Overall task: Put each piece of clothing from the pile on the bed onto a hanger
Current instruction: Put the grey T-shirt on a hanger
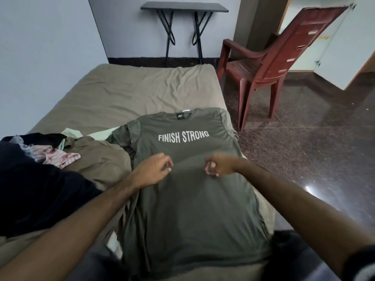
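Note:
An olive green T-shirt (192, 199) printed "FINISH STRONG" lies spread flat, front up, on the near right part of the bed (125, 94). Both my hands are over its chest area, just below the lettering. My left hand (154, 169) has loosely bent fingers and holds nothing. My right hand (217, 165) is curled into a loose fist, and I see nothing in it. To the left lies the pile of clothes: a black garment (36, 189), a pink striped piece (58, 157), a brown garment (101, 159) and a pale green one (71, 132). No hanger is in view.
The bed has a rumpled tan sheet, and its right edge runs close beside the T-shirt. A red-brown plastic chair (269, 63) stands on the dark polished floor to the right. A black folding table (184, 7) stands against the far wall.

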